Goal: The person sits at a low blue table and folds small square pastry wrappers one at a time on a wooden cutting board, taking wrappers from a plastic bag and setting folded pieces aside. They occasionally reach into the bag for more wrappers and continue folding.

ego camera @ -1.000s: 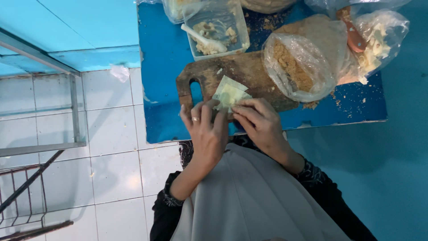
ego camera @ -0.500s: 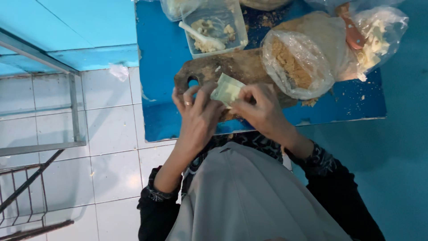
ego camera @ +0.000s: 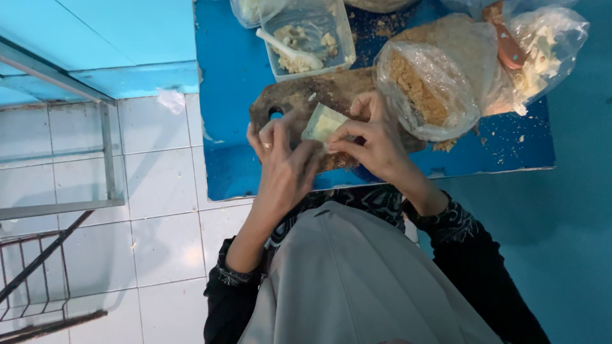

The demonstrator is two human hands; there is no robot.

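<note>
A small pale-green folded wrap (ego camera: 324, 124) with filling is pinched between both hands above a brown wooden cutting board (ego camera: 299, 95). My left hand (ego camera: 287, 167), with a ring on one finger, grips its near left edge. My right hand (ego camera: 375, 140) holds its right side with fingertips on the fold. The board lies on a low blue table (ego camera: 236, 70).
A clear plastic tub (ego camera: 309, 39) with crumbly filling and a white spoon stands behind the board. A plastic bag of brown crumbs (ego camera: 424, 86) and a bag of pale pieces (ego camera: 542, 51) with a brown-handled knife lie to the right. White floor tiles and a metal rack (ego camera: 44, 267) are at left.
Both hands and the wrap have stayed over the board, with the fingers shifting along the wrap's edges. The camera view has drifted slightly.
</note>
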